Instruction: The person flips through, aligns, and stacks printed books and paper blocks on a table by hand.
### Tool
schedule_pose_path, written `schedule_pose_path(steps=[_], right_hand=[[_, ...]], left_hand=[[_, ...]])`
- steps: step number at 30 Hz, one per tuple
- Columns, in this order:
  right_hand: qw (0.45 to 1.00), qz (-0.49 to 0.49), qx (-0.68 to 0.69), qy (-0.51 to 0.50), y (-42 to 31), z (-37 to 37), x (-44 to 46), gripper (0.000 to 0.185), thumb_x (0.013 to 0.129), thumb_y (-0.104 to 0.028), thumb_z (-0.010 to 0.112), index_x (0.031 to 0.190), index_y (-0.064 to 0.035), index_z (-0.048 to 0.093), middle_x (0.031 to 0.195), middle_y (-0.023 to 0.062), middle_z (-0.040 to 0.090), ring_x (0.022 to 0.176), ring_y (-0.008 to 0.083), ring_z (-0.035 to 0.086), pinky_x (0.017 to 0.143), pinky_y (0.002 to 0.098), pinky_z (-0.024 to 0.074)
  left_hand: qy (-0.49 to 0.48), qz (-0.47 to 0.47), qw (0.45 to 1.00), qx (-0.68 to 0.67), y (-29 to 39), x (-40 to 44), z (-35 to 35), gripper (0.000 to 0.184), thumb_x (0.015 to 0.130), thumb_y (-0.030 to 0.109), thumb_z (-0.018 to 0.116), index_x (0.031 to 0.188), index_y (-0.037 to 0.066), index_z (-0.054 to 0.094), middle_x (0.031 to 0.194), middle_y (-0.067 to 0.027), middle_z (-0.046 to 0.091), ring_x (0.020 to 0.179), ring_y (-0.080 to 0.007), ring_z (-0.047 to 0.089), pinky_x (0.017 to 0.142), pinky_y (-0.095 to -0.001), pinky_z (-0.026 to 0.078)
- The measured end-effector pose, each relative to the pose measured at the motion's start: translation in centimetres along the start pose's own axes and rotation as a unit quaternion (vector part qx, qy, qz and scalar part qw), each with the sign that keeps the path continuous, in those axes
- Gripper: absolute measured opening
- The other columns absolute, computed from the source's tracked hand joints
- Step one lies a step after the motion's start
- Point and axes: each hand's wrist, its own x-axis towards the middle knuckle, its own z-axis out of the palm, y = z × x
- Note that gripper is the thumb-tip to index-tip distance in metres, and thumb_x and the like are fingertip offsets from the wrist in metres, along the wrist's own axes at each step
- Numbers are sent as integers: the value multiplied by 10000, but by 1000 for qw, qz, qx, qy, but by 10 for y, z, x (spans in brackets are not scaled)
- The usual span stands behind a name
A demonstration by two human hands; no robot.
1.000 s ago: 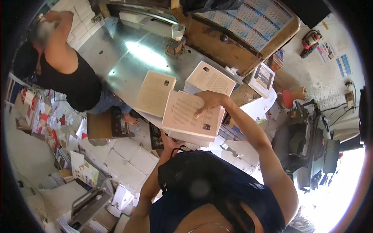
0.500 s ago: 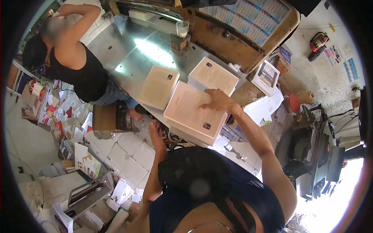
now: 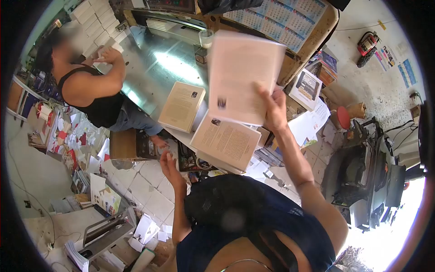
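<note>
My right hand (image 3: 275,110) is closed on the right edge of a stack of printed pages (image 3: 242,75), thumb on top. The stack is raised, tilted and smeared by motion, with a small dark picture near its lower left corner. Below it lies a front pile of printed pages (image 3: 226,144) at the table's near edge. A second pile of printed pages (image 3: 182,105) sits to the left. My left hand (image 3: 171,170) is off the table edge, fingers stretched out, holding nothing. The raised stack hides most of what lies behind it.
A person in a black top (image 3: 90,90) sits at the left of the metal table (image 3: 149,68), holding a small paper block. A glass (image 3: 205,38) stands at the back, near a calendar sheet (image 3: 281,20). Scattered paper (image 3: 84,131) covers the left floor.
My right hand has lifted a stack of pages off the front pile and carried it up and away. My left hand has shifted slightly left and down. The other person's arm has come down.
</note>
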Motion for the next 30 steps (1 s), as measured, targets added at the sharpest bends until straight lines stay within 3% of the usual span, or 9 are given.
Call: schedule_pose_path(steps=[2, 8, 11, 13, 16, 18, 21, 26, 30], right_hand=[[981, -24, 189, 38, -3, 2, -1, 352, 938, -170, 613, 1193, 63, 545, 1075, 141, 663, 965, 232, 680, 797, 380, 600], [950, -21, 295, 103, 20, 9, 9, 461, 934, -224, 629, 1287, 12, 448, 1129, 173, 638, 907, 239, 697, 735, 323, 615], [927, 17, 342, 155, 65, 14, 25, 376, 942, -234, 633, 1216, -10, 508, 1062, 161, 658, 903, 229, 690, 754, 328, 598], [891, 159, 412, 107, 145, -7, 31, 352, 953, -311, 625, 1191, -61, 555, 1053, 145, 666, 976, 243, 645, 919, 382, 504], [921, 294, 248, 61, 114, 12, -35, 408, 956, -326, 626, 1183, 11, 590, 1044, 165, 675, 1028, 288, 648, 919, 369, 505], [984, 169, -4, -52, 73, 5, -45, 434, 932, -308, 662, 1189, 36, 600, 1081, 179, 678, 1039, 289, 654, 899, 379, 517], [904, -56, -404, -127, 38, -5, -41, 627, 788, -342, 800, 1212, 70, 591, 1192, 198, 648, 1057, 290, 651, 883, 421, 523], [725, -4, -650, -226, 98, -4, -34, 922, 632, -541, 843, 1267, 52, 533, 1197, 229, 598, 1129, 367, 580, 971, 433, 466], [795, 80, -550, -243, 116, -9, -21, 1042, 583, -601, 835, 1333, 23, 467, 1257, 238, 524, 1155, 435, 535, 986, 514, 429]], left_hand=[[-5, -20, 1000, -21, -6, 6, -5, 358, 1003, 295, 519, 1280, 69, 512, 1232, -62, 557, 1163, -171, 510, 984, -351, 395], [-16, -61, 998, -28, -23, 8, -16, 381, 993, 309, 543, 1272, 49, 525, 1177, -80, 597, 1108, -175, 548, 953, -348, 429], [-22, -78, 996, -25, -36, 8, -19, 397, 991, 315, 551, 1275, 40, 523, 1185, -95, 596, 1091, -188, 558, 946, -352, 435], [-26, -97, 995, -28, -38, 5, -23, 389, 989, 306, 557, 1272, 42, 525, 1184, -93, 596, 1080, -185, 559, 934, -346, 436], [-41, -100, 994, -29, -34, 13, -20, 377, 986, 281, 566, 1275, 43, 524, 1191, -92, 594, 1085, -182, 553, 931, -336, 433], [-57, -86, 995, -12, -40, 13, -27, 374, 986, 260, 567, 1285, 41, 520, 1206, -94, 589, 1109, -184, 543, 948, -334, 423], [-180, 74, 979, 56, -19, 8, -7, 373, 997, 239, 548, 1297, 21, 511, 1238, -99, 575, 1142, -189, 525, 985, -328, 400], [-203, 111, 971, 58, -42, 14, 28, 337, 991, 177, 545, 1279, 3, 517, 1213, -95, 561, 1064, -161, 535, 908, -286, 422], [-90, 49, 994, 29, -33, 0, 36, 307, 1017, 238, 518, 1221, 11, 552, 1126, -66, 571, 989, -128, 511, 864, -258, 410]])
